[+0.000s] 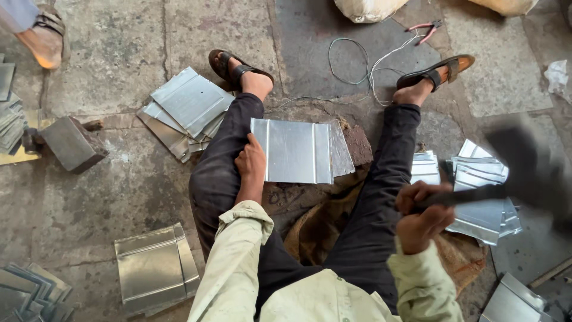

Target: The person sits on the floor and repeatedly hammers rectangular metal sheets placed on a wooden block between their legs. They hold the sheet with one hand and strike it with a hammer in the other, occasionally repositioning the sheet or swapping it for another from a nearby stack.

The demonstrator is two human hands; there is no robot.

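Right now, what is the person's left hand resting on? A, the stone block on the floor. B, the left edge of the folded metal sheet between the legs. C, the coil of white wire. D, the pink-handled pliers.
B: the left hand lies against the left edge of the folded metal sheet between the legs, while the right hand grips a blurred dark tool handle.

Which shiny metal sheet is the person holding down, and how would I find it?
Start at the two black-trousered legs stretched out on the stone floor. Between the knees lies one flat folded metal sheet, its left edge under the left hand. Unlike the heaped stacks either side, it lies alone, resting on a block.
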